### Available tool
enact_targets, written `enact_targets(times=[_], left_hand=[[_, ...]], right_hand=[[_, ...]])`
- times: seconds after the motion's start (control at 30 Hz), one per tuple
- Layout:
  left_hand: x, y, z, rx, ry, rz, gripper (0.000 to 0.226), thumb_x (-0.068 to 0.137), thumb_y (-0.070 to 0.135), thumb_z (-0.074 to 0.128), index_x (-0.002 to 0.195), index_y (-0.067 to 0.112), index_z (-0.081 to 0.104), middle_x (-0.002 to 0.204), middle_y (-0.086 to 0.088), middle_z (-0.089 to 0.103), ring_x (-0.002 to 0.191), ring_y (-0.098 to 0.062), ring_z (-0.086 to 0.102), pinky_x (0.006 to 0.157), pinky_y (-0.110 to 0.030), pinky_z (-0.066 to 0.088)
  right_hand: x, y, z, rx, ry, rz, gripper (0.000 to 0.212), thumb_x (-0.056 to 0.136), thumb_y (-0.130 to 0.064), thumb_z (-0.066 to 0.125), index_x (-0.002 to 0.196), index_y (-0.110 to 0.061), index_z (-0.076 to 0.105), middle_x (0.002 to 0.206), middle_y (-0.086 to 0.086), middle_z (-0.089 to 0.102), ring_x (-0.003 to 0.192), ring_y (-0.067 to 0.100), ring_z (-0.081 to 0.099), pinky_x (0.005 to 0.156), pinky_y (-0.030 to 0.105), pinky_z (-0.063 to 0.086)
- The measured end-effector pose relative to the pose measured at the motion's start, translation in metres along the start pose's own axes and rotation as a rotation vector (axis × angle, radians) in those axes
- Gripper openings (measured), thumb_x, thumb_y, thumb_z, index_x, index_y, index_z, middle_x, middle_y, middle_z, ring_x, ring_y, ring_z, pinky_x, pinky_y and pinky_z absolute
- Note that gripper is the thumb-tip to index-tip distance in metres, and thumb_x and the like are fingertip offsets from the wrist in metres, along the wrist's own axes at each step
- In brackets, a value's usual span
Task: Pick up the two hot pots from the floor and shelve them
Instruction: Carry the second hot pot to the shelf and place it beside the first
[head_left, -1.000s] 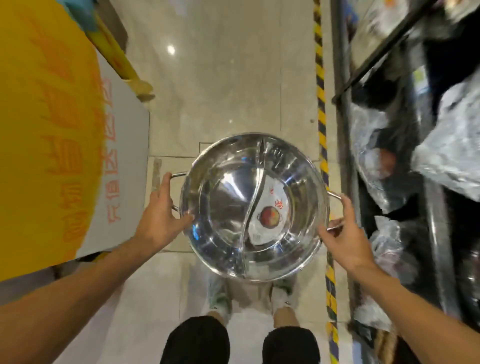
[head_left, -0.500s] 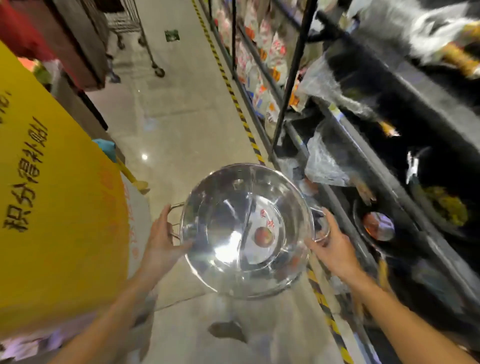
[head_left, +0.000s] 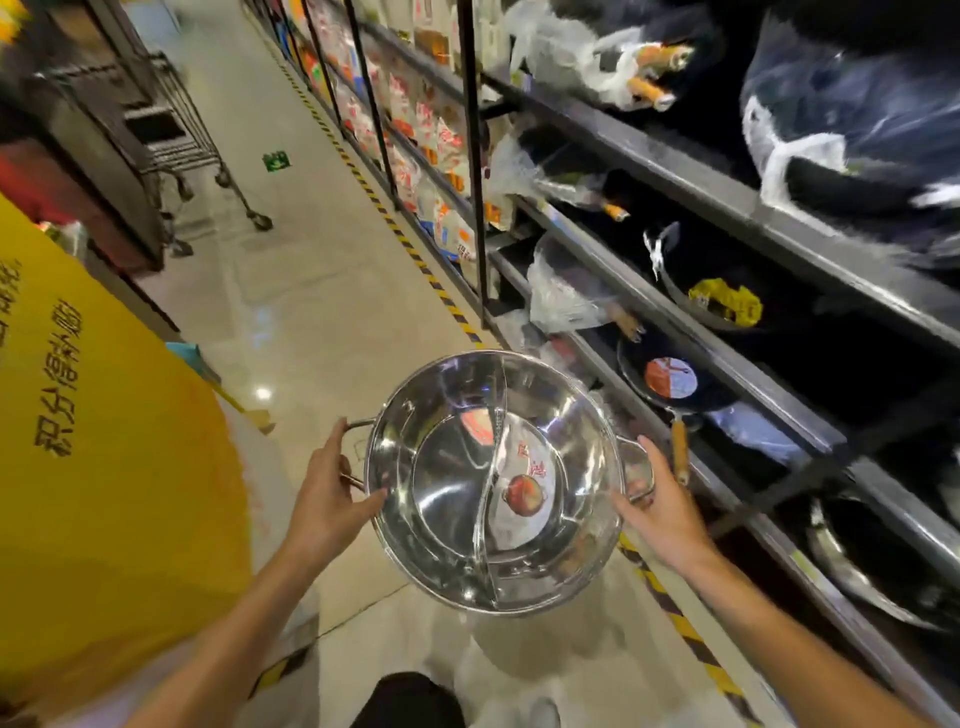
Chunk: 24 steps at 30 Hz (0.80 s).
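Observation:
A shiny steel hot pot (head_left: 441, 483) with an S-shaped divider and a round paper label in its right half is held level in front of me, above the aisle floor. My left hand (head_left: 327, 493) grips its left wire handle and rim. My right hand (head_left: 662, 514) grips the right handle. The dark metal shelf (head_left: 727, 384) runs along my right, close to the pot's right side. I can tell only one pot in my hands; a second hot pot is not visible.
The shelf tiers hold a black frying pan (head_left: 670, 379) with a wooden handle, bagged woks and pans. A large yellow display (head_left: 104, 467) fills the left. A yellow-black floor stripe (head_left: 415, 254) borders the shelf. A shopping cart (head_left: 182, 135) stands far up the aisle.
The view has swung up from the floor and my feet toward the aisle and the shelf. Both hands have kept hold of the pot, which now sits nearer the shelf.

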<state>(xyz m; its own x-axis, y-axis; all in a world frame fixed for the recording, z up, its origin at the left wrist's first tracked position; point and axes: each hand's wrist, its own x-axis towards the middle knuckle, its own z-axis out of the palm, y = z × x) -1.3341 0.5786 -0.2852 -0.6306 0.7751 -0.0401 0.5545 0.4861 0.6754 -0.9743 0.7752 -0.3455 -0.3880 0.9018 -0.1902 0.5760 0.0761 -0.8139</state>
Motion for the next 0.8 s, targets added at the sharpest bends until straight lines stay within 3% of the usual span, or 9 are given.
enact_targets(times=[0.07, 0.13, 0.27, 0.37, 0.47, 0.57, 0.7, 0.8], left_hand=[[-0.013, 0.005, 0.003, -0.01, -0.057, 0.042, 0.111, 0.071, 0.036, 0.086, 0.157, 0.029, 0.015, 0.109, -0.001, 0.049, 0.086, -0.013, 0.053, 0.073, -0.033, 0.051], [-0.024, 0.007, 0.011, -0.01, -0.119, 0.08, 0.11, 0.072, 0.037, 0.086, 0.157, 0.03, 0.017, 0.107, -0.001, 0.048, 0.084, -0.017, 0.053, 0.074, -0.037, 0.052], [-0.044, 0.01, 0.038, -0.045, -0.258, 0.232, 0.101, 0.069, 0.039, 0.087, 0.149, 0.036, 0.025, 0.103, -0.002, 0.052, 0.081, -0.021, 0.054, 0.063, -0.033, 0.048], [-0.064, 0.01, 0.064, -0.07, -0.386, 0.299, 0.106, 0.068, 0.045, 0.087, 0.152, 0.032, 0.024, 0.102, -0.005, 0.051, 0.08, -0.019, 0.052, 0.061, -0.03, 0.042], [-0.096, 0.015, 0.087, -0.048, -0.487, 0.331, 0.11, 0.067, 0.044, 0.087, 0.155, 0.028, 0.022, 0.102, -0.003, 0.048, 0.078, -0.017, 0.051, 0.061, -0.028, 0.041], [-0.136, 0.021, 0.108, -0.059, -0.595, 0.38, 0.109, 0.069, 0.038, 0.088, 0.155, 0.026, 0.023, 0.1, -0.005, 0.049, 0.076, -0.017, 0.05, 0.06, -0.025, 0.04], [-0.181, 0.045, 0.141, -0.042, -0.717, 0.461, 0.109, 0.068, 0.032, 0.089, 0.155, 0.022, 0.025, 0.093, -0.009, 0.049, 0.07, -0.018, 0.047, 0.058, -0.026, 0.036], [-0.224, 0.071, 0.168, -0.035, -0.736, 0.487, 0.107, 0.068, 0.028, 0.09, 0.154, 0.021, 0.027, 0.093, -0.006, 0.048, 0.072, -0.015, 0.045, 0.059, -0.026, 0.035]], right_hand=[[-0.033, 0.012, -0.009, 0.037, 0.061, 0.026, 0.093, 0.079, -0.043, 0.08, 0.152, -0.045, 0.023, 0.1, -0.004, 0.07, 0.081, 0.008, 0.071, 0.077, 0.034, 0.06], [-0.067, 0.024, -0.014, 0.07, 0.117, 0.077, 0.093, 0.079, -0.045, 0.079, 0.152, -0.047, 0.023, 0.089, -0.006, 0.072, 0.08, 0.008, 0.071, 0.078, 0.039, 0.06], [-0.15, 0.054, -0.022, -0.024, 0.282, 0.218, 0.093, 0.077, -0.05, 0.077, 0.154, -0.041, 0.025, 0.08, -0.011, 0.07, 0.075, 0.002, 0.068, 0.073, 0.035, 0.058], [-0.218, 0.078, -0.02, -0.067, 0.373, 0.333, 0.094, 0.077, -0.049, 0.077, 0.155, -0.038, 0.026, 0.084, -0.006, 0.072, 0.084, 0.018, 0.072, 0.08, 0.042, 0.058], [-0.287, 0.097, -0.014, -0.032, 0.45, 0.416, 0.092, 0.078, -0.049, 0.078, 0.153, -0.041, 0.025, 0.08, -0.008, 0.07, 0.072, 0.001, 0.068, 0.067, 0.031, 0.055], [-0.358, 0.113, -0.013, 0.012, 0.515, 0.46, 0.092, 0.079, -0.047, 0.078, 0.154, -0.04, 0.025, 0.077, -0.008, 0.069, 0.068, 0.004, 0.068, 0.067, 0.037, 0.058], [-0.441, 0.139, -0.021, 0.021, 0.586, 0.524, 0.093, 0.083, -0.041, 0.078, 0.156, -0.036, 0.022, 0.081, -0.005, 0.07, 0.07, 0.001, 0.067, 0.061, 0.015, 0.051], [-0.486, 0.167, -0.037, 0.072, 0.63, 0.557, 0.091, 0.083, -0.036, 0.079, 0.155, -0.036, 0.024, 0.082, 0.003, 0.068, 0.073, 0.009, 0.068, 0.066, 0.026, 0.055]])
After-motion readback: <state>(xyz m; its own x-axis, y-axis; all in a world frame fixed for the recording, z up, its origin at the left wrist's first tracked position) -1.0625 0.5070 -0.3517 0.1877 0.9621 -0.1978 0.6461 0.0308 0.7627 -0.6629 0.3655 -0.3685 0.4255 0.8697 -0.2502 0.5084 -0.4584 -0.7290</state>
